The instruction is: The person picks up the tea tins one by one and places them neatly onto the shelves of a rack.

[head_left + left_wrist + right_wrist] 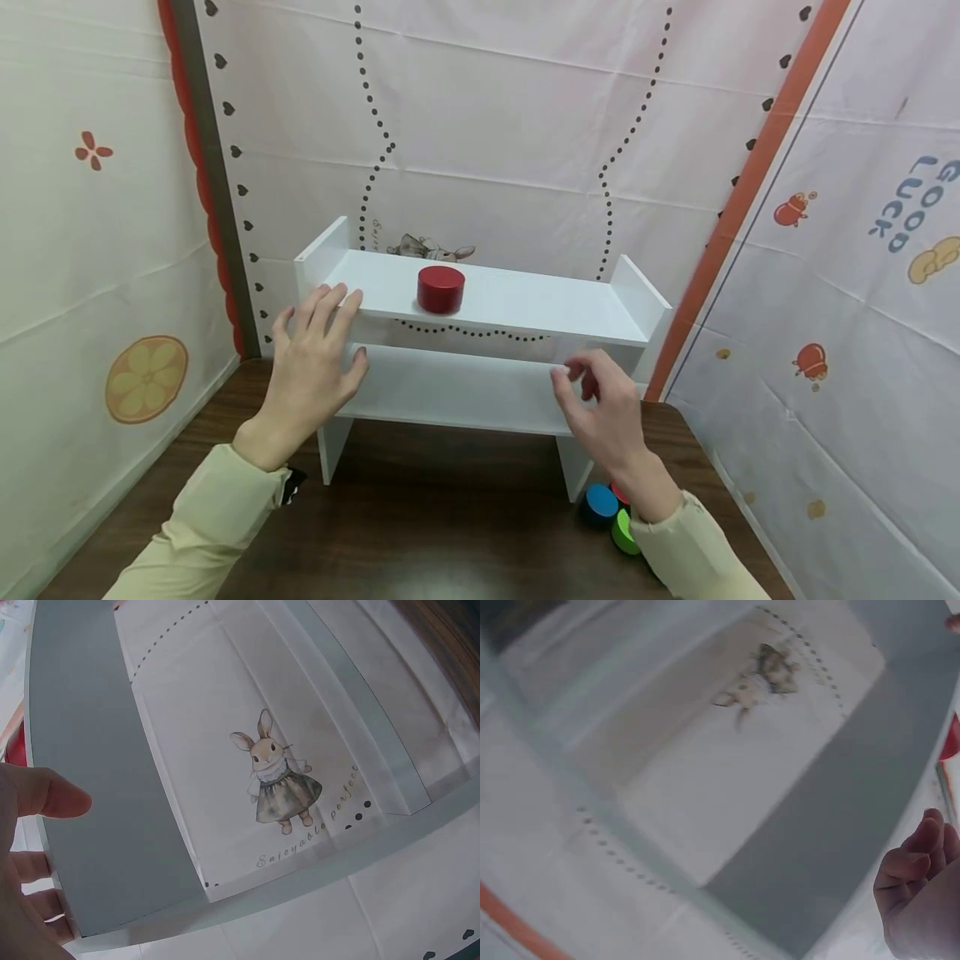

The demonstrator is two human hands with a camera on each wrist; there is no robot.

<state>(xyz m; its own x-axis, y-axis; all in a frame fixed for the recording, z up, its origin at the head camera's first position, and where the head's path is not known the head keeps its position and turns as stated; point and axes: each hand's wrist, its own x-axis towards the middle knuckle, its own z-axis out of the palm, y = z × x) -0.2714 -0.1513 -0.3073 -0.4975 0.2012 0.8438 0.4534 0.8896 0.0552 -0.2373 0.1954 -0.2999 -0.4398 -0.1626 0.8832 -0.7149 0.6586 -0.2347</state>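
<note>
A glossy red cylinder stands on the upper board of a white two-tier shelf, left of its middle. My left hand is at the shelf's left end with fingers spread. Its fingertips overlap the upper board's front edge in the head view; whether they touch it I cannot tell. In front of the right part of the lower board is my right hand, fingers loosely bent, thumb and forefinger apart. Nothing shows in it, and in the right wrist view the same hand appears beside the shelf.
On the dark wooden table, by the shelf's right foot, are a blue cylinder, a green cylinder and a partly hidden red one. My right forearm covers part of this group. Printed cloth hangs behind and at both sides.
</note>
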